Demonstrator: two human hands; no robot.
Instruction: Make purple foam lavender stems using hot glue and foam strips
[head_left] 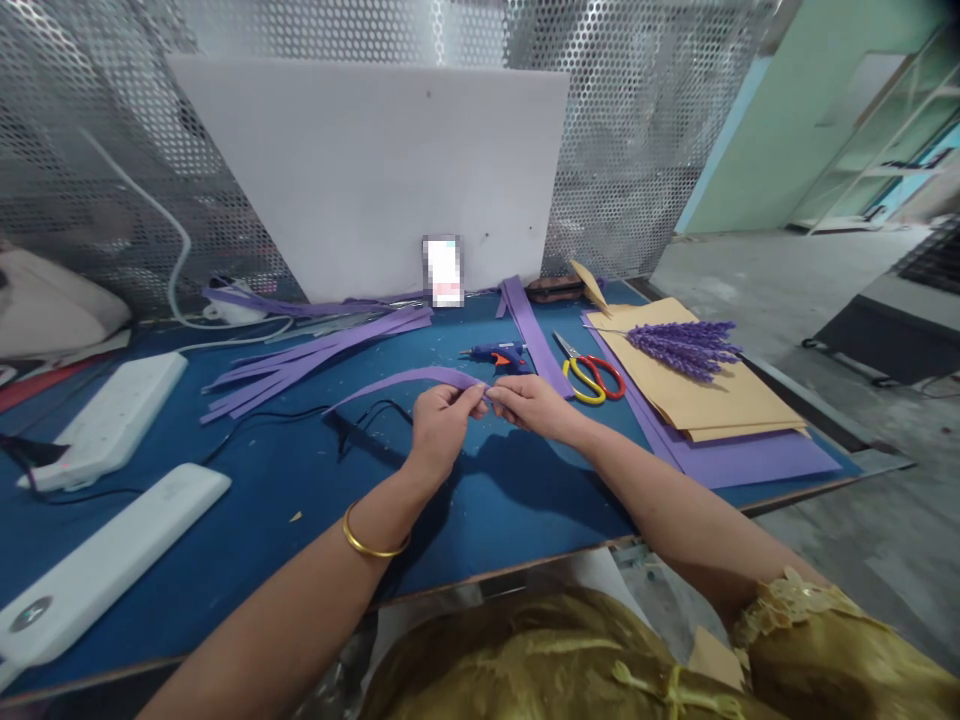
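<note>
A long purple paper strip (397, 379) runs from my fingers leftward, its far end drooping toward the blue tabletop. My left hand (444, 420) pinches the strip near its right end between thumb and fingers. Close beside it, my right hand (534, 402) is closed in a pinch at that same end; the fingers cover the tip. Just behind my hands lies a blue glue gun (491, 353) with an orange trigger. Scissors (589, 375) with red and yellow handles rest to the right, beside a wider purple strip (534, 335).
Several purple strips (300, 365) lie at the left, near two white power strips (124, 415) and black cords. At the right, purple flower sprigs (682, 345) rest on tan sheets (705, 395) over purple sheets (772, 458). A phone (444, 270) leans against a white board (397, 170).
</note>
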